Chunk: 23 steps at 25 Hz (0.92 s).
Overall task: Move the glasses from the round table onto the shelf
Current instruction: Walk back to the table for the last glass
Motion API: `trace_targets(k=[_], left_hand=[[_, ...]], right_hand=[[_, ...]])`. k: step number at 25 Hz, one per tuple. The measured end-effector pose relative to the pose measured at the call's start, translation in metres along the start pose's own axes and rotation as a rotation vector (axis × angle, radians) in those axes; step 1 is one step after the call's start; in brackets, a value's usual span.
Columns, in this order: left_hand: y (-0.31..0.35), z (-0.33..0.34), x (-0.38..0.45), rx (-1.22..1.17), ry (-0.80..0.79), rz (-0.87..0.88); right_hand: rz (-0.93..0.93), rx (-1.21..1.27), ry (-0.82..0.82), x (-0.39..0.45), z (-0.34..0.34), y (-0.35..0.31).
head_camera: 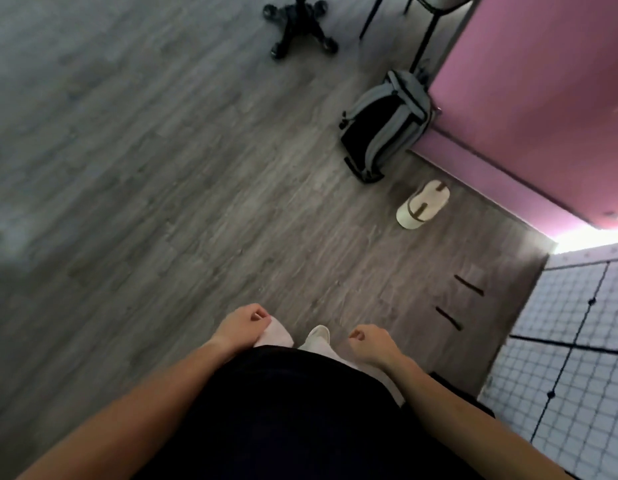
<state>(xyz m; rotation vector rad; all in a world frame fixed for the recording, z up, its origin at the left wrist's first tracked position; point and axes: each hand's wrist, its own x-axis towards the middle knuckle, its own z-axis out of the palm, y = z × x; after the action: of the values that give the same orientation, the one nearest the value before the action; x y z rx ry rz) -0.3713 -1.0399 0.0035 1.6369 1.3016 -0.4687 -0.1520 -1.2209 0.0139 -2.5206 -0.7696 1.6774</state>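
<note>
A person in a dark top stands on a grey wood-plank floor (pixel 162 185), seen from above, both bare forearms hanging down in front of the body. The left hand (pixel 243 323), at about 7 o'clock from the centre of the view, hangs with its fingers loosely curled and nothing in it. The right hand (pixel 368 342), at about 5 o'clock, hangs the same way, fingers loosely curled and holding nothing. Between the two hands a pale shoe (pixel 316 336) shows on the floor.

The glasses, the round table and the shelf cannot be seen from here.

At 1 o'clock a grey and black backpack (pixel 387 126) lies on the floor against a pink wall (pixel 542 98). Just below it, at about 3 o'clock, a white cap (pixel 421 204) with dark trim lies near the foot of that wall. At 12 o'clock the black wheeled base of an office chair (pixel 300 27) stands on the planks, with thin dark chair legs (pixel 428 32) to its right. At 4 o'clock a white wire-grid panel (pixel 577 341) fills the lower right corner, and two short dark marks (pixel 459 303) lie on the floor beside it
</note>
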Motion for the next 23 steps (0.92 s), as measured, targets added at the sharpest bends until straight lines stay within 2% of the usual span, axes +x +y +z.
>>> trace_targets(k=[5, 8, 10, 12, 14, 16, 18, 23], left_hand=[[0.024, -0.028, 0.039, -0.106, -0.053, -0.061], [0.049, -0.074, 0.096, -0.203, 0.026, -0.097], [0.072, -0.112, 0.136, -0.221, 0.010, -0.089], [0.087, -0.148, 0.166, -0.158, -0.021, -0.079], [0.098, -0.187, 0.197, -0.056, -0.064, -0.059], [0.105, -0.227, 0.225, 0.016, -0.102, -0.074], [0.114, -0.256, 0.249, 0.044, -0.128, -0.095], [0.163, -0.287, 0.305, 0.068, -0.191, -0.093]], right_hand=[[-0.019, -0.122, -0.109, 0.060, -0.046, -0.051], [-0.038, -0.135, -0.142, 0.099, -0.071, -0.104], [-0.044, -0.116, -0.145, 0.124, -0.097, -0.140], [0.010, -0.091, -0.102, 0.142, -0.130, -0.166], [0.036, -0.049, 0.013, 0.164, -0.168, -0.194], [0.035, -0.007, 0.152, 0.184, -0.207, -0.226], [0.002, 0.040, 0.216, 0.200, -0.238, -0.257], [0.003, 0.000, 0.067, 0.249, -0.280, -0.308]])
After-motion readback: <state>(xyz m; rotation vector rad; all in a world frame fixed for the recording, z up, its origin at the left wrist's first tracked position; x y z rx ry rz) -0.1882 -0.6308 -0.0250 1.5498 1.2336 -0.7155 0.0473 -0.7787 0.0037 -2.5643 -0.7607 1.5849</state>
